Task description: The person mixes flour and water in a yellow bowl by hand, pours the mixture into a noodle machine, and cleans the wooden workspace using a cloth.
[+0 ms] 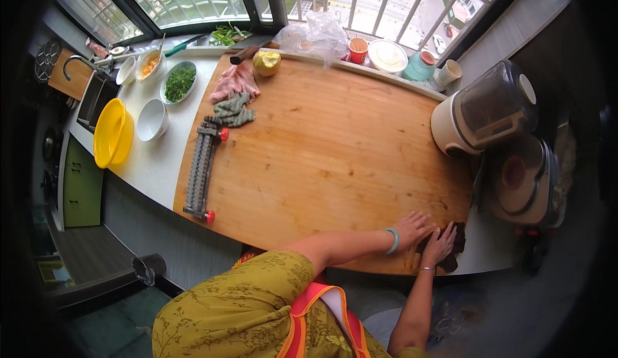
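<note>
My right hand (440,246) lies spread on a dark brown cloth (449,261) at the near right corner of a large wooden board (328,140). Just left of it, my left hand (412,227) rests with its palm down, a green bangle on its wrist; its fingertips reach the cloth's left side. Whether either hand grips the cloth cannot be told. Damp-looking marks show on the wood around the cloth. At the board's left side lies a grey ridged roller device with red knobs (200,169). Behind it are a crumpled grey-green cloth (234,110) and a pink cloth (235,83).
A partly peeled round fruit (266,63) sits at the back left. Left of the board stand a white bowl (153,120), a yellow basin (113,133) and a bowl of chopped greens (178,82). A countertop appliance (483,111) and a lidded container (521,179) stand right.
</note>
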A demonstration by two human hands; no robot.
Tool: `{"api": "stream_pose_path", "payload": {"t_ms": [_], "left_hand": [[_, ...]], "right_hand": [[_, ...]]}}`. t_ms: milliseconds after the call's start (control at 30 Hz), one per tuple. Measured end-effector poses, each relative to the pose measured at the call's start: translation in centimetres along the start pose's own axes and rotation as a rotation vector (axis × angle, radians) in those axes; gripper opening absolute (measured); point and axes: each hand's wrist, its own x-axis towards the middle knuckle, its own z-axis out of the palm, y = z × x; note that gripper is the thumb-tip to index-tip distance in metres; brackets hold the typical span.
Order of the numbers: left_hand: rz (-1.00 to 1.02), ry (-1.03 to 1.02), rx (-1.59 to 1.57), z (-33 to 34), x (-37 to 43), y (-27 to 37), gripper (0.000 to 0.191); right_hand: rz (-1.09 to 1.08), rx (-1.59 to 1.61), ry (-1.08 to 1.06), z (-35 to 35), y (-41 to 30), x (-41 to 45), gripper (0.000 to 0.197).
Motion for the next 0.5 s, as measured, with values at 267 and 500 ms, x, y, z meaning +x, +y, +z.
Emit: {"api": "stream_pose_path", "payload": {"t_ms": [267,500], "left_hand": [[0.038,0.062,-0.011,3.7,-8.8,0.4,0.078],[-0.283,0.079,0.290,-1.6,-29.9,-4.0,0.068]], "right_hand": [[-0.375,0.156,-0.082,0.1,-5.8,-9.5,0.047],[-1.138,0.417,-0.262,-2.6,-20.1,-18.5,0.058]]}}
